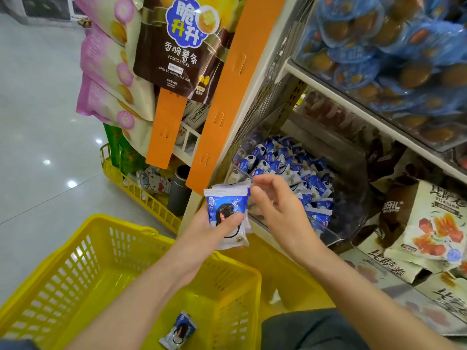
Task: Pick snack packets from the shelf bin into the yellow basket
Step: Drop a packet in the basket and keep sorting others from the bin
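1. The step in hand, as I judge it, is moving a snack packet (227,208) from the shelf bin (328,234) to the yellow basket (83,231). The packet is in the air, just in front of the bin's clear front wall and above the basket's far rim.
2. To do it well, keep the thumb flat across the packet's face so the slick wrapper cannot slide. Swing the forearm back and down over the basket and let go low. The packet should land near the 1 packet in the basket (178,329), not bounce off the rim.
3. The other hand should come clear of the wrapper's corner first. It is then free to reach into the heap of blue-and-white packets (285,162) in the bin.
4. The left hand (199,229) comes up on a forearm that crosses over the basket. Its palm is behind the packet, the thumb pressed across the front and the fingers wrapped round the back. Whether it grips more than 1 packet, I cannot tell.
5. The right hand (275,208) hangs at the bin's mouth, just beside the packet's upper right corner. Its fingers are loosely curled, with thumb and forefinger tips at the wrapper's edge. I cannot tell whether they pinch it or only come near.
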A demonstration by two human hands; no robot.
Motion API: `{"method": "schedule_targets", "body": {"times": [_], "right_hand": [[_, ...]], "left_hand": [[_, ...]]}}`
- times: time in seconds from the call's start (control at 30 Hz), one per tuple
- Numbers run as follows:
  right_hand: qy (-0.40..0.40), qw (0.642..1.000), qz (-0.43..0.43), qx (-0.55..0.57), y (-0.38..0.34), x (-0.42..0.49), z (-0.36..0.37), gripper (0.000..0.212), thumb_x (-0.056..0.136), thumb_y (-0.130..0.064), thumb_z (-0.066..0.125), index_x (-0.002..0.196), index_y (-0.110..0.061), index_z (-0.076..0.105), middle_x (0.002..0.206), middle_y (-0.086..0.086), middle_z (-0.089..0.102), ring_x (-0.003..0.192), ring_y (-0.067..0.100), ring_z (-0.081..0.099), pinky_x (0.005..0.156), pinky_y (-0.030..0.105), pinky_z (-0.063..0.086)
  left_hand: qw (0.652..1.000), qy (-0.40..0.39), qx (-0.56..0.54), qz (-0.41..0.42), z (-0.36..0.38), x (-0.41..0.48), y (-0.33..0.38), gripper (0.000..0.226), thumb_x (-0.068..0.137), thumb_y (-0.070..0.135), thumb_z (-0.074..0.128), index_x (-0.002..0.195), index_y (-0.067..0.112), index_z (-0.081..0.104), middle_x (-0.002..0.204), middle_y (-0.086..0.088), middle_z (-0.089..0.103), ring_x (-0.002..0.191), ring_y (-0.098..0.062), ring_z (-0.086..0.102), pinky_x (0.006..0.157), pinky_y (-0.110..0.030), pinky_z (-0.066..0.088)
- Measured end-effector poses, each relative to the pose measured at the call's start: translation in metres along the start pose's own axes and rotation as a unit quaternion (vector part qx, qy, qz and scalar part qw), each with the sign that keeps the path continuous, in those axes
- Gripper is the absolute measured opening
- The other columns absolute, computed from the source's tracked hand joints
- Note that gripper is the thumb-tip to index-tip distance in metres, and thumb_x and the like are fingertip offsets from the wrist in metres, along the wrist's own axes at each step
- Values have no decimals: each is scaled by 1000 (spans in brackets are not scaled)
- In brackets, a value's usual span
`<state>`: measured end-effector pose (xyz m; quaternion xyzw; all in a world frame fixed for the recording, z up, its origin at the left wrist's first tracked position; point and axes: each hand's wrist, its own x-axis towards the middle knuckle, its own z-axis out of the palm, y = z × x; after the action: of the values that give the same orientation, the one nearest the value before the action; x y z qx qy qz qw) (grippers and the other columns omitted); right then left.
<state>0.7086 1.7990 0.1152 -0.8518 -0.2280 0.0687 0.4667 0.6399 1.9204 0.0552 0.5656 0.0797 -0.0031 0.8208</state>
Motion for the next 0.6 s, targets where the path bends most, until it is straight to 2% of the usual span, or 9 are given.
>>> {"method": "schedule_targets", "body": {"times": [0.07,0.17,0.27,0.37,0.43,0.5,0.57,0.6], "right_hand": [[-10,999,22,-43,2,5,-6,24,92,-27,52,115,-21,52,107,-6,60,96,6,59,81,21,52],[-125,988,84,27,6,10,-15,14,93,-27,50,101,-28,62,98,-10,70,89,0,65,75,17,54],[-196,975,88,50,7,12,-25,17,90,-23,56,101,-33,63,100,-12,71,94,3,66,81,24,54],[-211,970,100,59,8,14,-30,21,85,-18,62,103,-30,64,104,-4,71,94,11,66,83,31,54],[-200,974,98,44,6,16,-35,20,85,-17,62,102,-27,65,102,-4,72,93,12,68,77,28,58],[-155,983,90,48,4,25,-45,18,87,-18,60,104,-20,65,97,-3,73,87,11,70,68,19,56],[-31,993,96,61,6,40,-58,13,89,-17,60,100,-15,65,91,1,73,79,7,70,62,15,54],[47,994,94,27,9,50,-65,8,89,-18,60,95,-15,66,90,4,72,75,7,70,61,17,55]], "left_hand": [[1000,-12,6,-6,0,0,0,55,73,40,64,124,28,52,115,6,67,109,-8,61,99,-34,45],[999,-37,5,-13,1,0,2,57,73,39,63,127,24,51,113,5,68,105,-10,63,92,-32,51],[999,-46,15,-21,0,1,4,59,71,43,63,126,25,50,112,8,68,105,-5,62,95,-30,46],[998,-58,19,-26,1,1,6,60,71,43,62,126,23,51,112,9,68,107,-4,61,98,-29,44],[999,-45,19,-25,2,1,7,61,69,45,62,125,23,52,113,8,68,108,-7,61,101,-35,43],[1000,-10,20,-20,1,2,8,55,71,44,62,123,25,53,113,8,67,106,-7,62,99,-36,45],[999,23,19,-21,-2,4,8,42,81,39,60,120,27,53,112,7,67,101,-4,64,91,-27,50],[999,35,18,-24,-3,4,9,35,85,36,58,119,27,53,111,6,68,98,-3,64,85,-22,52]]}}
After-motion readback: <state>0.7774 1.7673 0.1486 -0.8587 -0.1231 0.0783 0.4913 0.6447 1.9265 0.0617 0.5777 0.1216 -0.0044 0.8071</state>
